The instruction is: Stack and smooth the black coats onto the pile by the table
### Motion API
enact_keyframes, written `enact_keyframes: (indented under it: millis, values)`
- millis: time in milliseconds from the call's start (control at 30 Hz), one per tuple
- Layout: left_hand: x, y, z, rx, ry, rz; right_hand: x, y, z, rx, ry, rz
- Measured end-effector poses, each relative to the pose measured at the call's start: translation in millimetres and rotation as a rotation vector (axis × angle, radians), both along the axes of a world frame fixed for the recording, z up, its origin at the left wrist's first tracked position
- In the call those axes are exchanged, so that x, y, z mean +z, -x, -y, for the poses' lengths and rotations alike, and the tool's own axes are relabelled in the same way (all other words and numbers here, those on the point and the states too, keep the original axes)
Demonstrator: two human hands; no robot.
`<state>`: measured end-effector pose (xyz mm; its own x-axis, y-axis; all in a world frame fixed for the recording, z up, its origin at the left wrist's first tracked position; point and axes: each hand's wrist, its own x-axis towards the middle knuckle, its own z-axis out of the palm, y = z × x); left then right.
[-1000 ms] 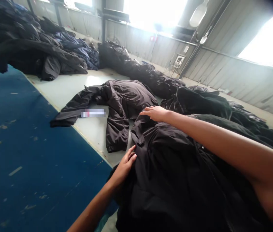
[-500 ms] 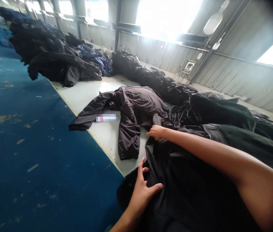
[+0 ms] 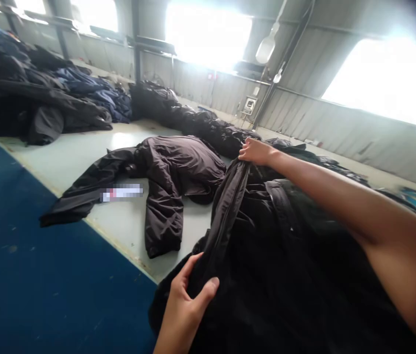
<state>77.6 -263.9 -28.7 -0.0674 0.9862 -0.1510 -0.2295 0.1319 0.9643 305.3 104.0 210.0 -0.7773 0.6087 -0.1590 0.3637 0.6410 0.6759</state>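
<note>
A black jacket [image 3: 266, 255] is lifted in front of me, its edge stretched taut between both hands. My left hand [image 3: 183, 307] pinches the near end of that edge, thumb over the fabric. My right hand [image 3: 254, 150] grips the far end, fingers closed, arm reaching across the garment. Under it lies a heap of more dark garments [image 3: 325, 162]. Another black jacket [image 3: 163, 172] lies spread flat on the pale table [image 3: 82, 152], sleeves out, with a small white label [image 3: 121, 192] beside it.
Blue floor [image 3: 27, 275] runs along the table's left edge. Piles of black and navy clothing [image 3: 38, 98] sit at the far left, and a row of black jackets [image 3: 193, 120] along the back. Corrugated wall and bright windows stand behind.
Both hands went from resting on the black jacket to gripping its edge; the right hand rose and pulled the fabric up and taut. The view shifted right.
</note>
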Motion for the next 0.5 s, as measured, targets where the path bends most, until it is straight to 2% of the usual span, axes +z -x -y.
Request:
enact_keyframes:
  millis: [67, 133, 200, 267, 333, 400, 500]
  values:
    - [24.1, -10, -4, 0.032, -0.044, -0.054, 31.3, -39, 11, -0.050, -0.089, -0.048]
    - [49.8, -29, -5, 0.002, -0.137, -0.083, 57.8, -84, 30, -0.104, -0.179, -0.085]
    - [74.4, -56, -1, -0.049, -0.284, -0.090, 77.5, -134, 55, -0.189, -0.237, -0.159]
    - [95.3, -87, 6, -0.083, -0.467, -0.092, 89.5, -187, 85, -0.298, -0.272, -0.272]
    - [110.5, -119, 15, -0.194, -0.677, -0.094, 93.2, -238, 118, -0.382, -0.287, -0.358]
    - [118.9, -149, 26, -0.370, -0.882, -0.128, 86.8, -284, 149, -0.453, -0.278, -0.406]
    - [117.1, -191, 45, -0.570, -1.103, -0.280, 54.9, -333, 191, -0.571, -0.212, -0.452]
